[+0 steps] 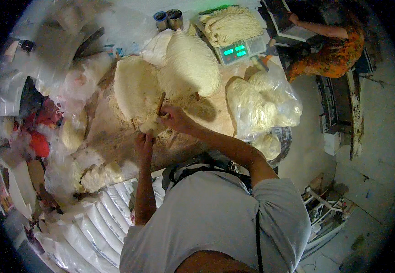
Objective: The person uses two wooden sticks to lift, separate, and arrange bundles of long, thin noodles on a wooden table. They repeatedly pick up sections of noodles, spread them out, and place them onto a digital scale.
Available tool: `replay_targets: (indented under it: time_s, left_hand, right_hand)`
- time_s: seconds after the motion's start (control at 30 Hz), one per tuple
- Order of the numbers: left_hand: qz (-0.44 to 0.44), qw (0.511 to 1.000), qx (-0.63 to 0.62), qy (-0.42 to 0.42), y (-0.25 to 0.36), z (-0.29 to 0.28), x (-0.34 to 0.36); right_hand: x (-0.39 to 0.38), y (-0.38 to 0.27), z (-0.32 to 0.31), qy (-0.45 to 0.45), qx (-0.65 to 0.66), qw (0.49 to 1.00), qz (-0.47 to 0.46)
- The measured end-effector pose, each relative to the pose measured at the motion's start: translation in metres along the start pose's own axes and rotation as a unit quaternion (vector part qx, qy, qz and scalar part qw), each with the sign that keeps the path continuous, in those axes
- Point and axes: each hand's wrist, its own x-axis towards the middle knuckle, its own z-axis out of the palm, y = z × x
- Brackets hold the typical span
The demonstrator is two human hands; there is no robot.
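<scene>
In the head view, clear plastic bags (pixel 256 109) on the right of the desk (pixel 101 118) bulge with pale noodles, their film glossy and creased. The scale (pixel 251 47), its display lit green, bears a looped skein of noodles (pixel 231 26). Two round dark cups (pixel 167 20) stand side by side near it, contents too dim to tell. Plump white sacks (pixel 99 223) lie in a row at lower left, smooth and shiny.

A small noodle clump (pixel 151 125), pale and stringy, is between the two hands at the desk's near side: the left hand (pixel 143 142) pinches its lower end, the right hand (pixel 175 119) its right side, fingers curled. Just beyond, two rounded noodle heaps (pixel 190 66) look matted and fine-stranded, with loose wisps around their base.
</scene>
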Motion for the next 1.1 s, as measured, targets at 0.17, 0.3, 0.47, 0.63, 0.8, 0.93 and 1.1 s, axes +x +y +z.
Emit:
replay_targets:
  time_s: [0.17,0.3,0.47,0.63,0.8,0.93,1.1]
  left_hand:
    - [-0.002,1.0,-0.006,-0.023,0.02,0.003,-0.008]
    - [-0.005,1.0,-0.013,-0.027,0.012,0.0,-0.009]
    - [0.009,0.999,-0.016,-0.035,0.008,0.003,-0.008]
    - [-0.053,0.987,0.122,-0.086,0.014,0.004,-0.005]
    - [0.034,0.99,0.126,-0.048,0.057,0.014,-0.011]
    - [0.012,0.998,0.052,-0.043,0.037,0.018,-0.005]
    - [0.042,0.998,0.001,-0.053,0.072,0.019,-0.009]
  right_hand:
    - [-0.011,-0.008,0.006,-0.029,-0.108,0.993,-0.05]
    - [-0.012,0.033,0.014,-0.028,-0.122,0.991,-0.038]
    - [-0.013,0.013,0.014,-0.03,-0.083,0.995,-0.04]
    - [-0.008,0.029,0.014,-0.014,-0.082,0.997,0.003]
    - [-0.005,0.016,-0.016,-0.011,-0.09,0.994,0.058]
    - [-0.001,0.01,-0.03,0.045,-0.235,0.969,-0.057]
    - [-0.004,0.003,-0.026,0.02,-0.146,0.989,-0.007]
